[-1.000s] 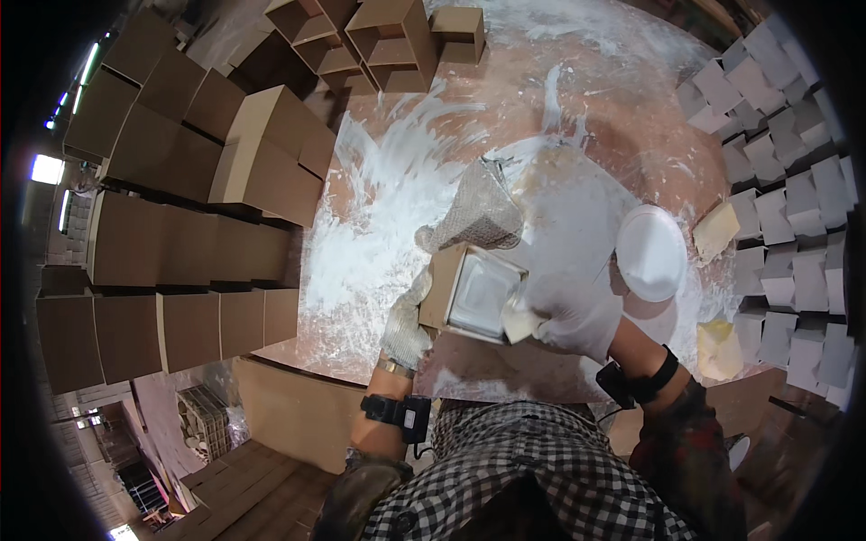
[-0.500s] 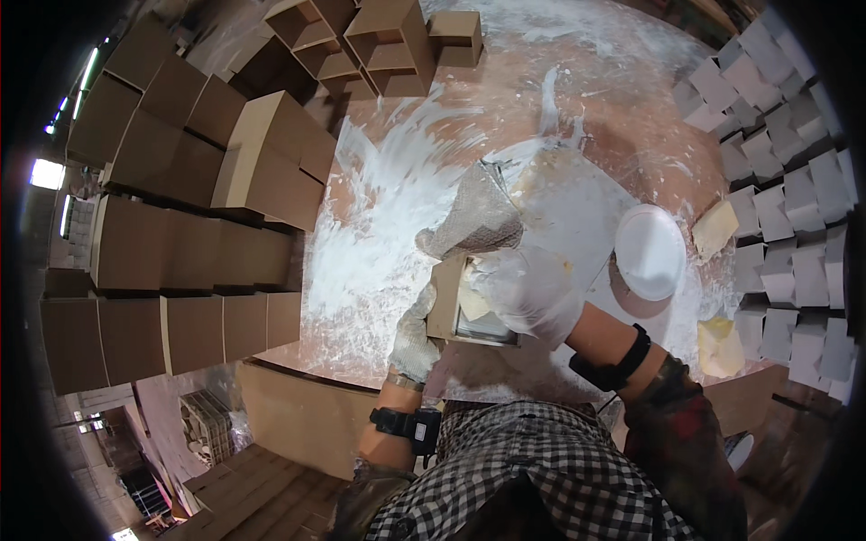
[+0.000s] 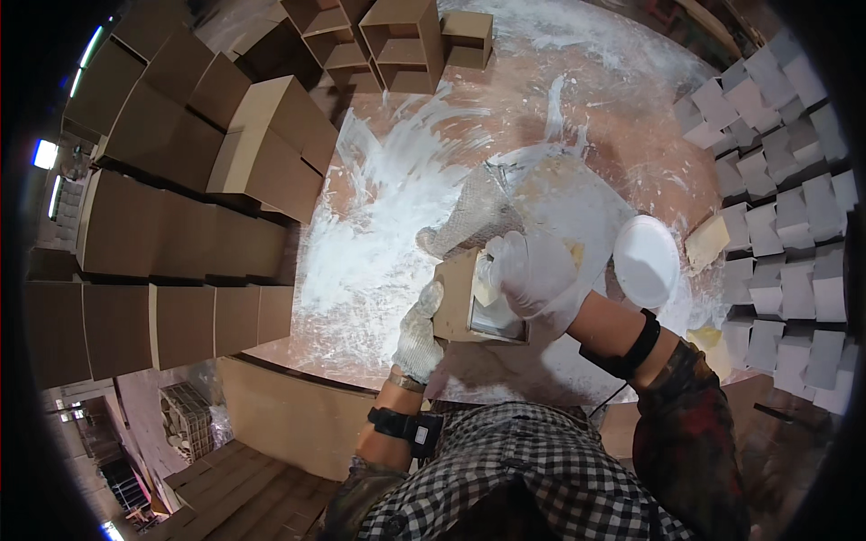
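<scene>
A workshop: stacked cardboard boxes (image 3: pixel 171 234), grey moulded blocks (image 3: pixel 785 225) and a paste-smeared worktable (image 3: pixel 379 243).

The right hand (image 3: pixel 532 270), gloved, is covering much of the open top of the small box (image 3: pixel 478 302), so its contents are remaining indistinct, while the left hand (image 3: pixel 420 334) is hiding the box's near left corner. The mesh cloth (image 3: pixel 474 216) is lying partly behind the box, its lower end out of sight. The person's checked shirt (image 3: pixel 532 478) is being cut off by the lower edge, and the stacked cartons (image 3: pixel 171 225) are blurring into the dark rim at left.
</scene>
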A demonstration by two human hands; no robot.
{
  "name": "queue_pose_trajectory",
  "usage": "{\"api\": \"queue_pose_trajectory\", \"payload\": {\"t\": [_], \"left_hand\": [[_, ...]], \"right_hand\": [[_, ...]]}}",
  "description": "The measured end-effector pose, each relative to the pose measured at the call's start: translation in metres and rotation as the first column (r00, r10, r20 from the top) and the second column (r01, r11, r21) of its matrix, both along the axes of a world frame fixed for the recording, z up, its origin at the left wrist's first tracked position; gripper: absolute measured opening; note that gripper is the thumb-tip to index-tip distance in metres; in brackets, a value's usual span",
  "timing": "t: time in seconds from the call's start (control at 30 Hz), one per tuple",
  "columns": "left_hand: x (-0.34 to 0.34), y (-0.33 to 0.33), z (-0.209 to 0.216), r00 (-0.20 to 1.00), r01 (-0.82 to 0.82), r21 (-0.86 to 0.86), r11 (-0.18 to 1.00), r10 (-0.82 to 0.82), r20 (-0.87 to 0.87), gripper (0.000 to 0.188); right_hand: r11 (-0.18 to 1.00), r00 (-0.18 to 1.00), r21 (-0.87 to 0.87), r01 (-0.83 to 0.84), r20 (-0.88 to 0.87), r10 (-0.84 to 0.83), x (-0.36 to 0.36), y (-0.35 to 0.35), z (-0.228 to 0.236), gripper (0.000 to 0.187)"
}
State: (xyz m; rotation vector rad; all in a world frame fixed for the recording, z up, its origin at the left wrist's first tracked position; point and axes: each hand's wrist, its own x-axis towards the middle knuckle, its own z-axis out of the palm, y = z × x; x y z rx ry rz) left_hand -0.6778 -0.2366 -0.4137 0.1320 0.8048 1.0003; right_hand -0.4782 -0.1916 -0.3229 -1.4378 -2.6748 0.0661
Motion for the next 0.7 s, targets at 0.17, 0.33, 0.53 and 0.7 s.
{"api": "queue_pose_trajectory", "payload": {"t": [0.17, 0.33, 0.53, 0.7], "left_hand": [[0.005, -0.007, 0.003, 1.000, -0.007, 0.036, 0.999, 0.006, 0.018, 0.047], [0.011, -0.018, -0.010, 0.996, -0.085, -0.051, 0.995, 0.086, 0.019, 0.046], [0.019, -0.026, -0.019, 0.999, -0.025, 0.052, 0.998, 0.026, -0.025, 0.045], [0.023, -0.029, -0.013, 0.990, -0.032, 0.039, 0.999, 0.037, -0.138, 0.031]], "right_hand": [[0.984, 0.990, -0.122, 0.132, -0.029, -0.136, -0.009, 0.005, 0.007, 0.011], [0.958, 0.981, -0.228, 0.176, -0.044, -0.191, 0.022, -0.012, -0.017, 0.009], [0.639, 0.882, -0.613, 0.463, 0.252, -0.398, 0.036, -0.021, -0.007, 0.028], [0.403, 0.853, -0.870, 0.283, 0.036, -0.521, 0.046, -0.048, -0.027, 0.025]]}}
